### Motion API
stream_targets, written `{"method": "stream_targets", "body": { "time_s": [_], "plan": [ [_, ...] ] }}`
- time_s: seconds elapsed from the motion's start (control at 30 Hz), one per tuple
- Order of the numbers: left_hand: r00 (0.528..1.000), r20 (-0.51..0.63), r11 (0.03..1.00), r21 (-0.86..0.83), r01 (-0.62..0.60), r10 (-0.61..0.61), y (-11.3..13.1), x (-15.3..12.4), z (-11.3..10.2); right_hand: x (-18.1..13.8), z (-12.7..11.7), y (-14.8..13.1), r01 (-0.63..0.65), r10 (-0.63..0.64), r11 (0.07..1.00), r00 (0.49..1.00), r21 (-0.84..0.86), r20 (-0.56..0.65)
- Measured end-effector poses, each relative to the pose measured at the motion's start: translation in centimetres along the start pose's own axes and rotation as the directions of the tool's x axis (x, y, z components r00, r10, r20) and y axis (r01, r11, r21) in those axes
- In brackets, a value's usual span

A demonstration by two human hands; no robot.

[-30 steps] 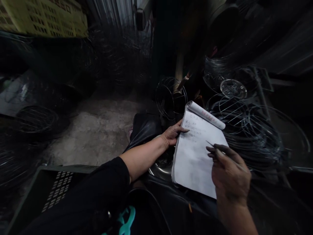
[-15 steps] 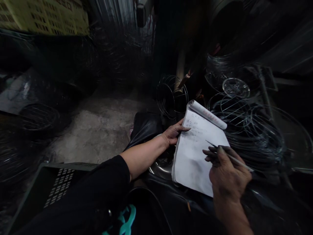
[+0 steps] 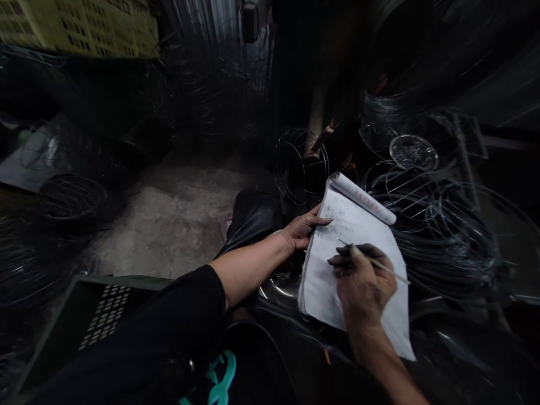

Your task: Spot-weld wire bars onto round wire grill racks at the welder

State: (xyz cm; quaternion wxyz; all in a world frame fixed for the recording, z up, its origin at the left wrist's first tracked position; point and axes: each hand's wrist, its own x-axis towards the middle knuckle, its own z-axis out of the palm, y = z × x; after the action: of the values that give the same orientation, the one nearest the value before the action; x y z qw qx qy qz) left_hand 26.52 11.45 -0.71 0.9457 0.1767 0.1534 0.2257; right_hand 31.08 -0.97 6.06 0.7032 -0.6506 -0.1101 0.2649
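A white notepad [image 3: 324, 281] with its top pages rolled back lies tilted across my lap, a few handwritten lines near its top. My left hand [image 3: 300, 232] grips the pad's left edge, thumb on the page. My right hand [image 3: 361, 284], dark with grime, rests on the page and pinches a thin pen [image 3: 379, 264] whose tip touches the paper below the written lines.
Piles of round wire fan guards [image 3: 426, 225] crowd the right side, and one guard [image 3: 300, 166] stands upright behind the pad. More wire grilles [image 3: 71, 197] sit at the left. Bare concrete floor [image 3: 169, 219] lies ahead. A dark perforated crate [image 3: 84, 320] sits at my lower left.
My right hand with the pen has moved left and inward over the page, toward the written lines. The left hand has kept its hold on the pad.
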Motion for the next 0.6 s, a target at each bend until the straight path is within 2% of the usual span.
{"method": "stream_targets", "body": {
  "time_s": [0.1,0.2,0.27,0.43,0.6],
  "plan": [
    [1.000,-0.002,1.000,-0.007,-0.003,0.003,-0.1,0.0,0.0,-1.3,-0.7,1.9,0.008,-0.005,0.996,0.999,-0.084,0.036],
    [1.000,-0.001,1.000,-0.007,-0.004,0.004,-0.1,0.0,0.0,-2.3,-1.4,3.2,0.144,-0.126,0.972,0.986,-0.185,0.105],
    [1.000,0.005,1.000,-0.010,-0.004,0.004,-0.1,0.0,0.1,-2.4,-1.6,3.5,0.192,-0.165,0.953,0.978,-0.235,0.132],
    [1.000,-0.005,1.000,-0.022,-0.008,0.008,-0.1,-0.1,0.1,-1.6,-1.0,2.4,0.109,-0.101,0.972,0.994,-0.210,0.048],
    [1.000,-0.021,0.999,-0.035,0.010,-0.010,0.0,-0.1,0.4,-0.5,-0.7,0.9,0.158,-0.153,0.959,0.987,-0.235,0.042]
  ]
}}
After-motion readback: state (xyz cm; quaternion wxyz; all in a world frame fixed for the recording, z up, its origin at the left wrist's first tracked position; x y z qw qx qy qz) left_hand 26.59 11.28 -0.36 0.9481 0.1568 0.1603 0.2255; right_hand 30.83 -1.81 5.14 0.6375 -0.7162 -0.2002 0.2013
